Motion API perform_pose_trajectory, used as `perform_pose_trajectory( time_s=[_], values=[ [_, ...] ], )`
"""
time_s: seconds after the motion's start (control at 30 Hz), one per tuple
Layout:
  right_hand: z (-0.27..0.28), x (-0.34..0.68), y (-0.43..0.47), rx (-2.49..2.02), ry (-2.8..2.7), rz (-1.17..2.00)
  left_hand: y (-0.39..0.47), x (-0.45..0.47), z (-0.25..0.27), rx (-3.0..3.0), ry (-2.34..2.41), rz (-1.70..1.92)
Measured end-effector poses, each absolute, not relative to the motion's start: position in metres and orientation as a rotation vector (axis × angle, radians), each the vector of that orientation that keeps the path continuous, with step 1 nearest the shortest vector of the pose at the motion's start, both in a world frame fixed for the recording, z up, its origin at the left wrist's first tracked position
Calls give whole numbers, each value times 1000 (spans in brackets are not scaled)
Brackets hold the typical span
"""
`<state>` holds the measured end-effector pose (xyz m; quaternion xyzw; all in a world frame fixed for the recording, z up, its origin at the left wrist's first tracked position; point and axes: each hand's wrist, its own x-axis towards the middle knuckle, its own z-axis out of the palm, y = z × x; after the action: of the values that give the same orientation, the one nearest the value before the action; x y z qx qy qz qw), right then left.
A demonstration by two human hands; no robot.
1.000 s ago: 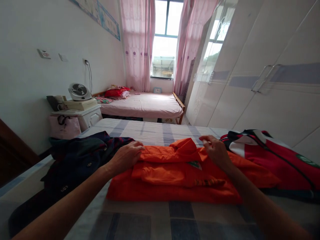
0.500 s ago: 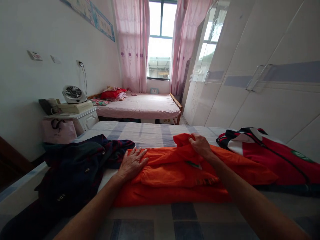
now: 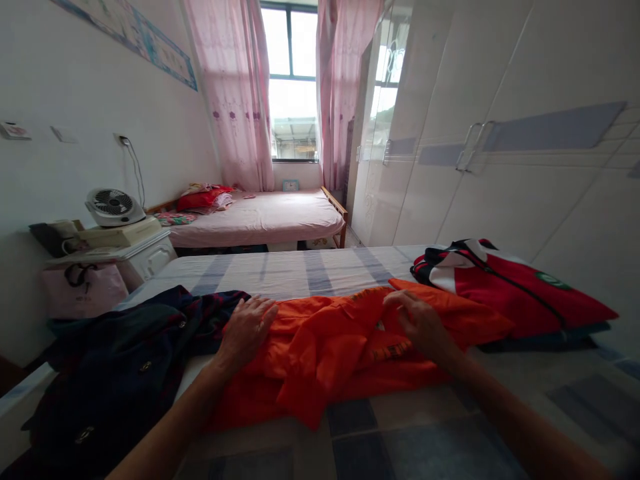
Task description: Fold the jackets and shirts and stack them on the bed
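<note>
While both arms reach forward over the bed [image 3: 255,277], the orange garment [image 3: 340,333] lies on the striped sheet directly between and beneath the two hands. The left grip [image 3: 247,328] rests palm down at its upper left corner, fingers apart and pointing toward the far edge, with the cloth spreading away to the right of the fingertips. The right grip [image 3: 423,325] is over the garment's right part, fingers loosely curved and parted from the thumb; whether they touch the cloth I cannot tell. Between the hands the orange fabric is bunched and creased, and one folded flap comes down across the front, its blunt end turned toward the person. Dark markings show on the cloth just left of the right wrist. Just beside the left hand, a dark plaid coat [image 3: 115,360] lies in a loose heap, buttons showing. On the other side, the orange garment's right end reaches the red jacket [image 3: 510,287], which is folded with its zip running aslant and sits on something darker. Beyond the near bed stand a pink bed [image 3: 265,217] under the window [image 3: 293,107], a fan [image 3: 114,205] on a box [image 3: 120,233], and a tall wardrobe [image 3: 450,213].
</note>
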<state>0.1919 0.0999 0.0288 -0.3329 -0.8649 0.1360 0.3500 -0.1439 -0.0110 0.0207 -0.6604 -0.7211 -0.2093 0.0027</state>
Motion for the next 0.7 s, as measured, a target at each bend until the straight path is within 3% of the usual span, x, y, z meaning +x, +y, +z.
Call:
perform_pose_trajectory(
  time_s=[0.17, 0.3, 0.43, 0.53, 0.7],
  values=[
    [17, 188, 147, -986, -2352, 151, -35, -76, 45, -2328, -2298, -802],
    [5, 178, 166, -1084, -2320, 268, -50, -52, 45, -2309, -2549, -888],
    [-2, 180, 180, -1126, -2227, 465, -50, -71, 74, -2666, -2600, -1419],
    [-2, 185, 188, -1180, -2200, 510, -36, -105, 96, -2392, -2629, -1850],
    [-1, 187, 194, -1239, -2157, 564, -15, -162, 68, -1997, -2893, -1547]
  ],
)
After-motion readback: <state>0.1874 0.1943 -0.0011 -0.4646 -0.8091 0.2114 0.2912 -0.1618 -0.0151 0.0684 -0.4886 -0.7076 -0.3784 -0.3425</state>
